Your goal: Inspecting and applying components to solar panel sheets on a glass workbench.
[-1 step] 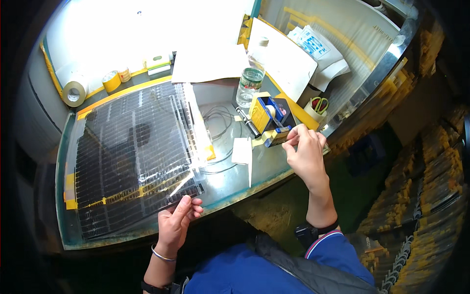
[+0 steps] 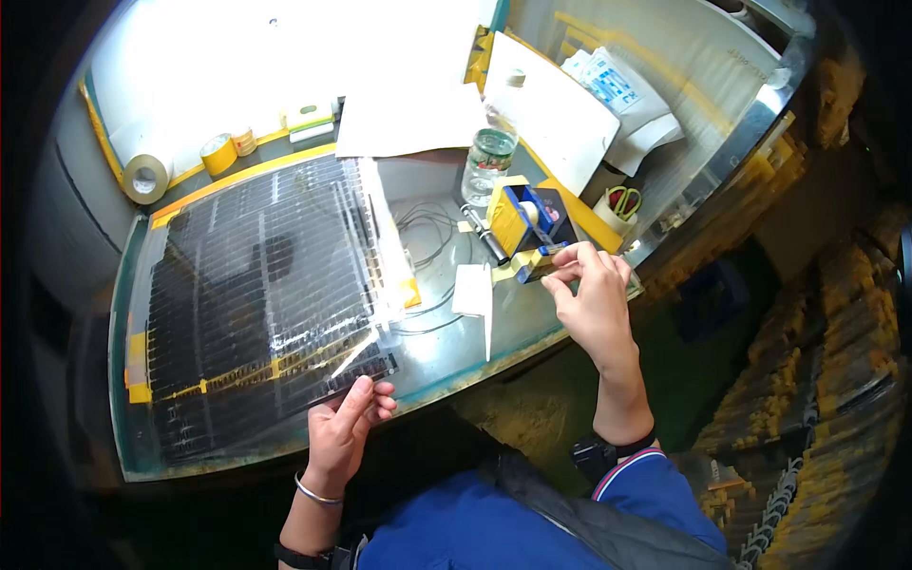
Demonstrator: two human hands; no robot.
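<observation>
My left hand (image 2: pixel 344 418) is closed at the near edge of the table, thumb over bent fingers, pinching a thin dark strip (image 2: pixel 376 367) of glossy film. That strip lies along the near right corner of a large dark sheet (image 2: pixel 256 285) with fine rows of rectangles, and I cannot tell whether the two are joined. To the right, my right hand (image 2: pixel 596 302) pinches thumb and fingertips together at the front end of a yellow and blue tape dispenser (image 2: pixel 513 220) holding a white roll. What its fingertips hold, if anything, is too small to make out.
Behind the dispenser stands a clear water bottle (image 2: pixel 486 161). A black pen (image 2: pixel 486 236), a folded white paper (image 2: pixel 472 291) and a thin dark cable (image 2: pixel 429 249) lie nearby. Scissors with green handles (image 2: pixel 623 202) stand in a cup. Tape rolls (image 2: pixel 218 155) line the back left edge.
</observation>
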